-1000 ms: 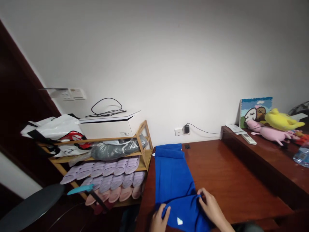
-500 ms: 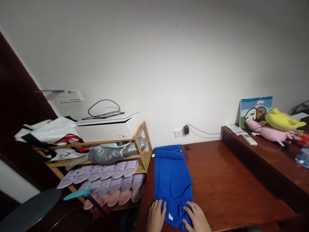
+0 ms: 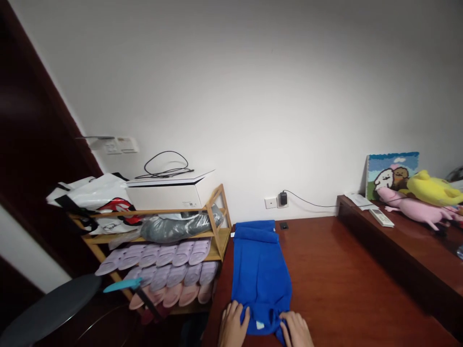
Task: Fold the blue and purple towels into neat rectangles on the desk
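A long blue towel (image 3: 260, 270) lies lengthwise along the left part of the brown table, its far end folded over in a thick band. A small white tag sticks out at its far left corner, and a pale label (image 3: 260, 325) shows at the bunched near end. My left hand (image 3: 233, 325) grips the near left corner, thumb and fingers closed on the fabric. At the near right corner, my right hand (image 3: 295, 328) has its fingers curled over a gathered fold. The undersides of both hands are hidden.
Left of the table (image 3: 336, 270) stands a wooden rack (image 3: 221, 241) with slippers (image 3: 181, 253), a white box (image 3: 170, 195) and bags. A raised ledge on the right carries a remote control (image 3: 381, 218), a pink plush toy (image 3: 415, 207) and a yellow one (image 3: 436, 188).
My right hand's fingers have drawn closer together on the towel's near right corner. The near edge looks straighter and slightly wider. The whole view has shifted a little.
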Action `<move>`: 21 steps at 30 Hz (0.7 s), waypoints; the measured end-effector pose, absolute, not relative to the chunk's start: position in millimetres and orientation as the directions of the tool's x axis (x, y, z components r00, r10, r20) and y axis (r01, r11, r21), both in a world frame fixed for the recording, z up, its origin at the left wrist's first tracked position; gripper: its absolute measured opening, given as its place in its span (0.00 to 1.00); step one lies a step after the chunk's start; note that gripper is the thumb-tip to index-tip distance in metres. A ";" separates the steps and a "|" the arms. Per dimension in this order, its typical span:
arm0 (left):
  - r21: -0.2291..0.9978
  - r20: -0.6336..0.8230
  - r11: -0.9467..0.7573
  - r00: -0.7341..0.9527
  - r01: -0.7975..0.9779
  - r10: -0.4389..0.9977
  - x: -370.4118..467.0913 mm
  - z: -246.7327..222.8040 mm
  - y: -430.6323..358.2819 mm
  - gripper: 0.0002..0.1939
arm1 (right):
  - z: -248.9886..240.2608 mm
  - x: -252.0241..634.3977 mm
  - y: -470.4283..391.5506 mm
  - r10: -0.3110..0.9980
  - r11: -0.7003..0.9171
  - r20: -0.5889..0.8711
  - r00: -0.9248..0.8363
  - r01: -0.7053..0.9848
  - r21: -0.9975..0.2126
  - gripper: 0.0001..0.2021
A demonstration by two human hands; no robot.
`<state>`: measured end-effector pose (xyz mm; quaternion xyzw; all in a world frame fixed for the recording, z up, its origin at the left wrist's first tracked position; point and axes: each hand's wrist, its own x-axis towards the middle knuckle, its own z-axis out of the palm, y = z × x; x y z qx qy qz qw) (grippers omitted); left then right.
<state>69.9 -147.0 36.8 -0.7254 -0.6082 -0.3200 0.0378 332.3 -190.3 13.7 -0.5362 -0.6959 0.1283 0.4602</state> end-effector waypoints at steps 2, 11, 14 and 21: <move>0.426 0.493 -0.275 0.034 0.862 0.870 70.3 46.5 -151.2 0.20 | 36.0 337.9 -188.7 0.923 0.305 0.380 0.055 0.498 -0.812 0.21; 0.531 0.550 -0.301 -0.053 0.792 0.833 63.8 59.6 -125.7 0.14 | 160.9 385.6 -173.5 0.995 0.101 0.102 -0.021 -0.043 -0.994 0.23; 0.411 0.531 -0.356 0.097 0.839 0.842 76.8 82.0 -94.5 0.14 | 138.9 406.0 -170.5 0.984 0.168 0.175 0.020 0.206 -0.964 0.20; 0.263 0.286 -0.355 0.279 0.897 0.917 123.6 114.6 10.2 0.21 | 35.5 429.9 -170.9 0.895 0.177 0.366 0.254 0.550 -0.816 0.17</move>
